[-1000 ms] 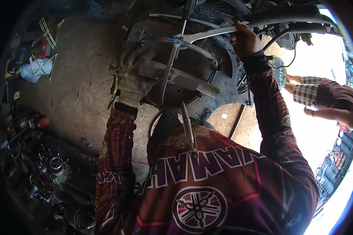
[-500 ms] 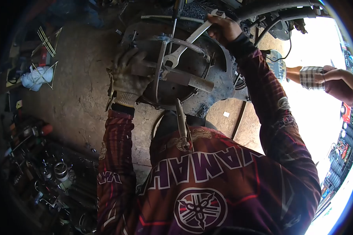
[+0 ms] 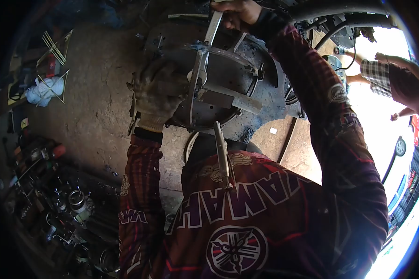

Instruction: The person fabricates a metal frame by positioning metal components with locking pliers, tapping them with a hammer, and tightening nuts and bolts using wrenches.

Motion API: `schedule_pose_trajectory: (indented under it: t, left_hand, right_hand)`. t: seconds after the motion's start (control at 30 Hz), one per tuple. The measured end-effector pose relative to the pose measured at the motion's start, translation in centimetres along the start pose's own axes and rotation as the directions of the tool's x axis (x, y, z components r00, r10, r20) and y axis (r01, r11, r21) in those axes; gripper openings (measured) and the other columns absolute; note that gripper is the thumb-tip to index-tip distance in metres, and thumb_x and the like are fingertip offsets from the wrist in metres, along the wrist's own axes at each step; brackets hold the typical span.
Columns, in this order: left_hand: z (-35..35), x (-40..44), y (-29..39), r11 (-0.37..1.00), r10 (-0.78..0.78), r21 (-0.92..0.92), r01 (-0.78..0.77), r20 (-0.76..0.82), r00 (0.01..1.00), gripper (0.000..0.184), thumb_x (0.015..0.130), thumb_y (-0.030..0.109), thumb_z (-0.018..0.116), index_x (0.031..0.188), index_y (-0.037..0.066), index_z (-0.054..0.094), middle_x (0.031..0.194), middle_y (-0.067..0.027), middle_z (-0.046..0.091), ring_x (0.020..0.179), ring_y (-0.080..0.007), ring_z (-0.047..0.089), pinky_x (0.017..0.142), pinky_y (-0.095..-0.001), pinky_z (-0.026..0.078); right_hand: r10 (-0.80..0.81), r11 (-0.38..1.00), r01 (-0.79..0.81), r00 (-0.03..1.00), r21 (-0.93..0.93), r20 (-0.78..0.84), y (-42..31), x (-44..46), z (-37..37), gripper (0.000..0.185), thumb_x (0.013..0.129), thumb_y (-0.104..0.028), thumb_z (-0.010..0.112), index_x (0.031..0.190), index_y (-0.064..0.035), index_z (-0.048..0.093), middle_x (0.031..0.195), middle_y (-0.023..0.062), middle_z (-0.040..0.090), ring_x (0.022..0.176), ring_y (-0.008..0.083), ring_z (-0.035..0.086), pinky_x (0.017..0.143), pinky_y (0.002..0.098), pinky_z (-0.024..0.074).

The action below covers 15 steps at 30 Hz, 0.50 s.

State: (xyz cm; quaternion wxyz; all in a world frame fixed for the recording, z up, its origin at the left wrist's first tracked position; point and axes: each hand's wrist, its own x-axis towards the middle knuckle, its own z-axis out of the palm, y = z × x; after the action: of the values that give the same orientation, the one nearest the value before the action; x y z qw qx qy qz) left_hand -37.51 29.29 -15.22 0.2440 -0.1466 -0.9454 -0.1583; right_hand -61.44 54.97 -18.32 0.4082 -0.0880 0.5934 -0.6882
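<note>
My right hand (image 3: 241, 13) is closed round the upper end of a steel wrench (image 3: 212, 30). The wrench's lower end reaches down beside an upright metal strip (image 3: 194, 88) of a round frame. My left hand (image 3: 158, 93), in a dirty work glove, grips the left end of a flat metal bar (image 3: 237, 100) that crosses the frame. The frame lies over a dark metal plate (image 3: 260, 118) with small holes. Locking pliers (image 3: 222, 151) sit at the plate's near edge, and another tool, partly hidden, is beside my glove.
Machine parts and tools (image 3: 77, 200) crowd the lower left. A white cloth bundle (image 3: 45, 90) and thin sticks lie on the left. Black pipes (image 3: 337, 11) run along the upper right. A person (image 3: 395, 79) in checked shorts is at the right.
My right hand has swung the wrench's upper end to the left, so it stands more upright. My left hand stays at the bar. The person at the right has shifted.
</note>
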Motion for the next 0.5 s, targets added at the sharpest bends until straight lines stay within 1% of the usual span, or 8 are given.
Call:
schedule_pose_trajectory:
  t: [0.1, 0.17, 0.23, 0.27, 0.33, 0.37, 0.47, 0.5]
  left_hand:
    - [-0.1, 0.2, 0.2, 1.000, 0.018, -0.020, -0.018, -0.021, 1.000, 0.066, 0.075, 0.071, 0.066, 0.107, 0.014, 0.070, 0.120, -0.0075, 0.060, 0.124, -0.0342, 0.049, 0.098, -0.0476, 0.046]
    - [0.0, 0.3, 0.1, 0.999, 0.033, -0.028, -0.034, -0.036, 0.999, 0.067, 0.076, 0.073, 0.064, 0.106, 0.014, 0.071, 0.119, -0.0079, 0.060, 0.124, -0.0344, 0.050, 0.098, -0.0476, 0.046]
    - [0.2, 0.1, -0.1, 0.997, 0.066, -0.042, -0.069, -0.055, 0.996, 0.072, 0.089, 0.074, 0.045, 0.116, 0.011, 0.067, 0.123, -0.0103, 0.058, 0.125, -0.0352, 0.050, 0.103, -0.0476, 0.045]
    - [0.3, 0.0, -0.2, 0.997, 0.067, -0.041, -0.070, -0.055, 0.996, 0.072, 0.089, 0.074, 0.045, 0.116, 0.011, 0.067, 0.123, -0.0103, 0.058, 0.125, -0.0352, 0.050, 0.103, -0.0476, 0.045]
    - [0.4, -0.1, -0.3, 0.998, 0.060, -0.020, -0.060, -0.008, 0.998, 0.077, 0.089, 0.077, 0.040, 0.116, 0.011, 0.068, 0.124, -0.0110, 0.058, 0.124, -0.0356, 0.051, 0.104, -0.0481, 0.044]
    - [0.3, -0.1, -0.3, 0.998, 0.059, -0.017, -0.059, -0.010, 0.998, 0.077, 0.089, 0.077, 0.040, 0.116, 0.011, 0.068, 0.124, -0.0110, 0.058, 0.124, -0.0356, 0.051, 0.104, -0.0481, 0.044]
    - [-0.2, 0.0, 0.0, 0.998, 0.059, 0.022, -0.059, -0.027, 0.998, 0.069, 0.089, 0.072, 0.048, 0.117, 0.012, 0.067, 0.124, -0.0116, 0.058, 0.124, -0.0360, 0.051, 0.102, -0.0478, 0.046]
    - [-0.3, 0.0, 0.1, 0.997, 0.052, 0.061, -0.054, 0.036, 0.998, 0.063, 0.086, 0.067, 0.056, 0.118, 0.013, 0.067, 0.125, -0.0112, 0.058, 0.123, -0.0359, 0.051, 0.101, -0.0476, 0.047]
  right_hand:
    - [0.080, 0.988, -0.084, 0.996, 0.126, 0.038, -0.5, 1.9, 2.0, 0.026, 0.089, -0.025, 0.074, 0.103, -0.0029, 0.071, 0.065, 0.0068, 0.058, 0.060, 0.0184, 0.056, 0.056, 0.0365, 0.0422]
    - [0.067, 0.993, -0.071, 0.997, 0.092, 0.049, -0.8, 3.4, 3.6, 0.026, 0.089, -0.025, 0.073, 0.103, -0.0033, 0.072, 0.065, 0.0055, 0.057, 0.059, 0.0174, 0.055, 0.057, 0.0357, 0.0415]
    - [0.046, 0.999, -0.047, 0.996, 0.021, 0.072, -0.9, 5.0, 4.6, 0.026, 0.090, -0.026, 0.073, 0.103, -0.0039, 0.072, 0.065, 0.0028, 0.055, 0.059, 0.0154, 0.051, 0.057, 0.0342, 0.0401]
    - [0.104, 0.993, -0.114, 0.974, 0.042, 0.201, 0.7, 8.0, 3.0, 0.027, 0.090, -0.027, 0.073, 0.105, -0.0045, 0.072, 0.067, 0.0016, 0.054, 0.057, 0.0146, 0.048, 0.058, 0.0324, 0.0401]
    - [0.053, 0.997, -0.060, 0.991, 0.055, 0.124, 1.1, 8.2, 4.3, 0.029, 0.089, -0.028, 0.073, 0.106, -0.0047, 0.072, 0.068, 0.0013, 0.054, 0.056, 0.0143, 0.047, 0.057, 0.0323, 0.0399]
    - [0.004, 0.998, -0.007, 0.999, 0.064, 0.047, 1.2, 8.1, 4.9, 0.031, 0.089, -0.029, 0.073, 0.108, -0.0048, 0.071, 0.069, 0.0010, 0.053, 0.055, 0.0141, 0.045, 0.055, 0.0322, 0.0397]
    - [0.051, 0.998, -0.053, 0.998, 0.040, 0.044, -0.3, 5.1, 4.2, 0.032, 0.089, -0.031, 0.072, 0.107, -0.0047, 0.071, 0.076, 0.0016, 0.058, 0.057, 0.0166, 0.048, 0.058, 0.0328, 0.0437]
    - [0.001, 0.994, 0.006, 0.998, 0.112, -0.064, 0.6, 5.3, 3.3, 0.033, 0.089, -0.031, 0.071, 0.107, -0.0041, 0.071, 0.081, 0.0028, 0.061, 0.060, 0.0189, 0.052, 0.059, 0.0341, 0.0461]
